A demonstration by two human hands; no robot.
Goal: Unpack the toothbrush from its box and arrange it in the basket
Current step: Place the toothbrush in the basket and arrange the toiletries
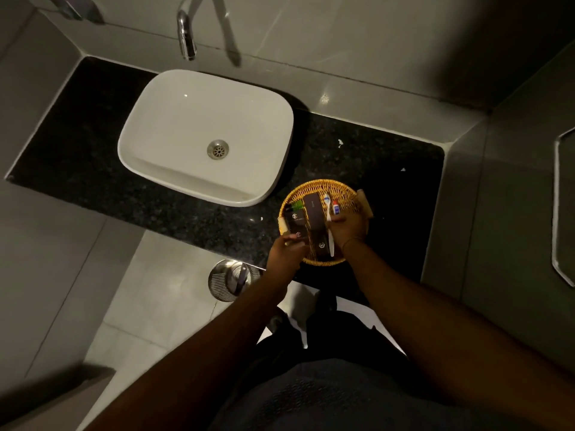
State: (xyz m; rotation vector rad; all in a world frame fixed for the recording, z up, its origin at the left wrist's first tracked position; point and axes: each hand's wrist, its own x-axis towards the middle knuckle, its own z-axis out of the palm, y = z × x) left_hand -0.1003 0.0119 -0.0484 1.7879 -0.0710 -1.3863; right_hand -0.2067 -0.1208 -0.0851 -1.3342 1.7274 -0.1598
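A round wicker basket [339, 186] sits on the black counter near its front edge. Inside lie a white toothbrush [329, 213] with a blue head pointing away, a small toothpaste tube [335, 206] with a red cap, a long dark box [315, 219], smaller dark boxes [295, 220] and a green item [298, 204]. My right hand [348, 228] rests over the basket's right side, fingers touching the toothbrush and the tube. My left hand [287, 250] is at the basket's near left rim, fingers closed on the lowest small dark box.
A white basin [174, 119] stands on the black granite counter [77, 126] to the left, under a chrome tap [185, 35]. A metal bin [231, 279] stands on the floor below the counter edge. Grey walls close in on both sides.
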